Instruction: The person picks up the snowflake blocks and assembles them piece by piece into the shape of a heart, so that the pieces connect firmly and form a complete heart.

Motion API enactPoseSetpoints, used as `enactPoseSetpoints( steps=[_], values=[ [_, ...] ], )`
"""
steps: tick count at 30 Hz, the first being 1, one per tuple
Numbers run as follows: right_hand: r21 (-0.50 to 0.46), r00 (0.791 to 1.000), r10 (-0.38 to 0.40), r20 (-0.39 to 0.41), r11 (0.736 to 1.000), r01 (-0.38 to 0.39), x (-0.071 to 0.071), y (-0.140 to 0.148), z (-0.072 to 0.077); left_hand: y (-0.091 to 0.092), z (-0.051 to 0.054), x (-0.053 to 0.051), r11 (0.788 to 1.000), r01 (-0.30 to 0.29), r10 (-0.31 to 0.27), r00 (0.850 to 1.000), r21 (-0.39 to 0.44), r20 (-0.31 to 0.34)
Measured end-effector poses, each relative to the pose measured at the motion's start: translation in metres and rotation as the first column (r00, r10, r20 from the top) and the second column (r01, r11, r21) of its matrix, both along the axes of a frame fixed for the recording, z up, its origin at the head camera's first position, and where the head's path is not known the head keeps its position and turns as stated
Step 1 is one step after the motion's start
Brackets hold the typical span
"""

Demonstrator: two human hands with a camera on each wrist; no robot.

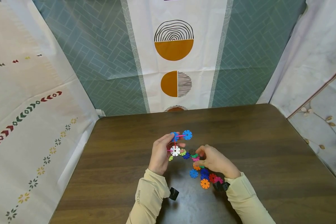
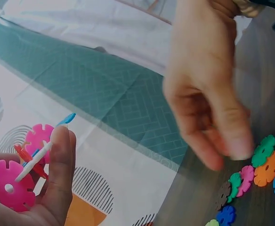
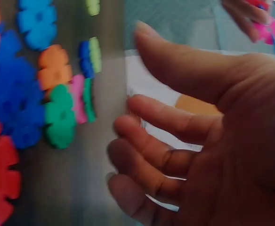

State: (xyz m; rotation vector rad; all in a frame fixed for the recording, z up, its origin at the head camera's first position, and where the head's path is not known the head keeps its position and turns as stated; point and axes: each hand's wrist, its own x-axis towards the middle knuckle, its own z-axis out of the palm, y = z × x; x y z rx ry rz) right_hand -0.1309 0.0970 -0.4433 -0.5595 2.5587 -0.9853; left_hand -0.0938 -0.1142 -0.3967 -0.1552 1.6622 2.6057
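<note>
The left hand (image 1: 159,152) has its grip closed on a cluster of joined discs (image 1: 177,148), raised over the worktop (image 1: 100,174) — probably so its free slots can be reached from the other side. The right hand (image 1: 216,160) has a loose grip with nothing visible in it, thumb apart from the fingers, near the loose discs (image 1: 205,184); those lie spread close by, I'd guess, so each colour is easy to pick out. How the cluster slots together is hard to say: the left hand hides some of it, and the left wrist view cuts off a large pink disc (image 2: 12,172) at its edge. The lime discs (image 3: 95,54) seem to meet the cluster in the head view, but the right wrist view shows them on the worktop.
</note>
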Motion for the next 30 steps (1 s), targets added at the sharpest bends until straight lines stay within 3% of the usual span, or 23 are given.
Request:
enactPoseSetpoints(
  steps=[7, 12, 16, 20, 24, 27, 30],
  values=[
    [0.199, 1.0, 0.015, -0.024, 0.98, -0.01, 0.007, -0.003, -0.012, -0.003, 0.0, 0.0, 0.999, -0.009, 0.01, 1.0, 0.032, -0.019],
    [0.218, 0.999, 0.019, -0.032, 0.976, -0.012, 0.007, -0.004, -0.015, -0.005, 0.0, 0.0, 0.999, -0.025, 0.027, 0.999, 0.033, -0.037],
    [0.181, 1.0, 0.016, 0.009, 0.983, -0.018, 0.006, -0.002, -0.015, -0.006, 0.0, -0.001, 1.0, -0.03, 0.03, 0.999, 0.011, -0.036],
    [0.079, 0.999, 0.02, 0.028, 0.997, -0.022, 0.004, 0.003, -0.013, -0.006, -0.001, -0.001, 1.0, -0.03, 0.03, 0.999, 0.006, -0.023],
    [-0.101, 1.0, 0.022, -0.02, 0.995, -0.023, 0.0, 0.007, -0.009, -0.006, -0.001, 0.0, 1.0, -0.019, 0.019, 1.0, 0.015, -0.013],
    [-0.288, 0.999, 0.01, -0.033, 0.958, -0.019, -0.001, 0.007, -0.002, -0.005, -0.001, 0.0, 1.0, -0.008, 0.009, 1.0, 0.014, -0.011],
    [-0.45, 1.0, 0.006, -0.02, 0.893, -0.014, -0.001, 0.006, 0.008, -0.004, -0.002, 0.001, 1.0, -0.006, 0.006, 1.0, 0.006, -0.006]
  ],
)
